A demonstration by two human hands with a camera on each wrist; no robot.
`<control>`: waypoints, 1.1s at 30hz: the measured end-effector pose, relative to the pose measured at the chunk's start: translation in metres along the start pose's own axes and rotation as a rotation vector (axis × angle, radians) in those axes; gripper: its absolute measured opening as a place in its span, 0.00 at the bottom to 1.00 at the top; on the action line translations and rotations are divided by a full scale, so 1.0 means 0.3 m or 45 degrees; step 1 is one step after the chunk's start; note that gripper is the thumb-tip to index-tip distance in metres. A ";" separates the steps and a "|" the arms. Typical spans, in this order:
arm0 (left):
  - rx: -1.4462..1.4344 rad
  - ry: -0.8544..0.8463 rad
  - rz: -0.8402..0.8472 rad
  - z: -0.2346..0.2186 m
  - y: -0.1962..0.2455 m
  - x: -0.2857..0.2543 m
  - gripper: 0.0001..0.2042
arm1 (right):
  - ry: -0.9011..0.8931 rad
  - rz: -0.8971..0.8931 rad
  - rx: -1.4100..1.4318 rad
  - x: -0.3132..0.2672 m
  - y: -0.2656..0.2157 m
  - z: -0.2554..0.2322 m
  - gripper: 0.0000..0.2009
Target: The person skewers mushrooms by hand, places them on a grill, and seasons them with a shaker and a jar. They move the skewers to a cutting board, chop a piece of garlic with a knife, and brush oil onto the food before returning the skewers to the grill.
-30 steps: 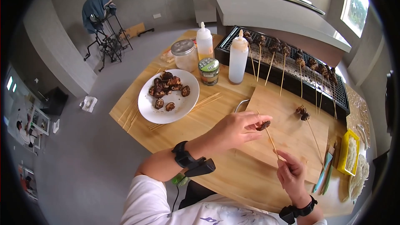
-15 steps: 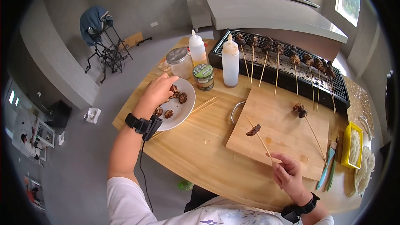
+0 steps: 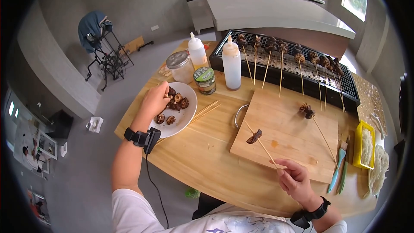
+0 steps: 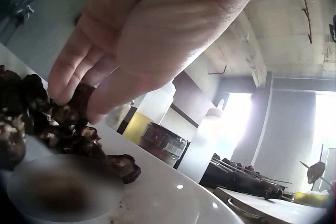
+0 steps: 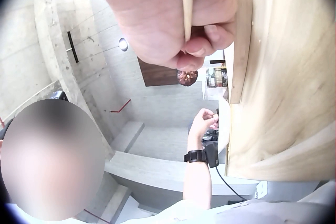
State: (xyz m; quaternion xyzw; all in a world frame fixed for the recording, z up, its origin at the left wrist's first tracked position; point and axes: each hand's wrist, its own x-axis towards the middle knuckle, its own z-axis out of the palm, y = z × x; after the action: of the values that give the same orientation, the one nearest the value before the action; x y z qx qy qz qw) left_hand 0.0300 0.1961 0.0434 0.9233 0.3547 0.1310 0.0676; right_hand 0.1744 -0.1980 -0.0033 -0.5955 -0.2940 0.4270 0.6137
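Note:
Over the white plate (image 3: 183,116) at the left, my left hand (image 3: 152,103) reaches into the dark mushroom pieces (image 3: 171,120). The left wrist view shows its thumb and fingertips pinching one dark piece (image 4: 71,113) among the others. With thumb and fingers my right hand (image 3: 296,183) holds the lower part of a wooden skewer (image 3: 268,152), tilted above the cutting board (image 3: 276,118). One mushroom piece (image 3: 254,136) is on that skewer below its tip. In the right wrist view, the skewer's end (image 5: 187,3) sticks out of the right hand (image 5: 168,19).
A skewer (image 3: 324,136) with mushrooms lies on the board's right. Behind stands a black grill (image 3: 276,71) with several skewers. Bottles (image 3: 232,71), jars (image 3: 204,80) and loose sticks (image 3: 202,114) are near the plate. Brushes (image 3: 337,170) and a yellow basket (image 3: 357,146) lie at the right.
My left hand has left the skewered piece and moved left to the plate, where its fingers reach among the mushrooms. My right hand still holds the skewer, and the head view has shifted slightly.

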 end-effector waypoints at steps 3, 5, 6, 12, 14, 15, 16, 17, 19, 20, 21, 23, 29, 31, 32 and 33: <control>-0.401 0.084 0.079 -0.022 0.013 -0.013 0.09 | -0.028 0.053 0.020 0.001 -0.005 0.002 0.14; -0.820 -0.064 0.046 -0.063 0.091 -0.043 0.08 | -0.037 0.051 0.023 0.000 -0.001 0.000 0.15; -1.239 -0.215 0.006 -0.070 0.138 -0.058 0.08 | -0.049 0.048 0.024 -0.001 0.001 -0.001 0.15; -1.636 -0.463 0.190 0.038 0.345 -0.105 0.11 | -0.064 -0.078 0.053 -0.012 -0.015 -0.002 0.13; -1.675 -0.524 0.204 0.060 0.385 -0.106 0.12 | -0.057 -0.046 0.033 -0.013 -0.018 -0.009 0.14; -1.708 -0.568 0.209 0.068 0.398 -0.104 0.12 | -0.069 -0.011 0.014 -0.012 -0.018 -0.013 0.15; -1.740 -0.611 0.210 0.075 0.406 -0.104 0.12 | -0.063 -0.010 0.019 -0.010 -0.016 -0.016 0.15; -1.743 -0.627 0.224 0.085 0.408 -0.102 0.13 | -0.057 0.001 0.045 -0.007 -0.014 -0.018 0.15; -1.741 -0.633 0.201 0.092 0.418 -0.103 0.12 | -0.049 0.014 0.074 -0.004 -0.012 -0.021 0.15; -1.742 -0.633 0.179 0.095 0.422 -0.104 0.12 | -0.039 0.029 0.053 -0.003 -0.012 -0.022 0.15; -1.741 -0.637 0.177 0.098 0.427 -0.106 0.12 | -0.031 0.045 0.032 -0.002 -0.011 -0.023 0.15; -1.769 -0.634 0.134 0.101 0.432 -0.112 0.11 | -0.029 0.057 0.046 0.001 -0.013 -0.020 0.15; -1.733 -0.601 0.140 0.126 0.444 -0.128 0.10 | -0.026 0.079 0.042 0.006 -0.013 -0.014 0.14; -1.759 -0.601 0.146 0.135 0.443 -0.132 0.10 | -0.023 0.076 0.060 0.006 -0.010 -0.014 0.14; -1.785 -0.601 0.154 0.139 0.443 -0.135 0.10 | -0.016 0.078 0.034 0.007 -0.005 -0.014 0.14; -1.785 -0.600 0.154 0.143 0.443 -0.137 0.10 | -0.010 0.080 0.009 0.008 -0.003 -0.015 0.14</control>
State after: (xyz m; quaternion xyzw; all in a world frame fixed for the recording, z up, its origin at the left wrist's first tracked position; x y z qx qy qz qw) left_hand 0.0980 0.0689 0.0232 0.6851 0.1123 0.1287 0.7082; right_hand 0.1794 -0.1980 -0.0034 -0.6006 -0.2763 0.4493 0.6009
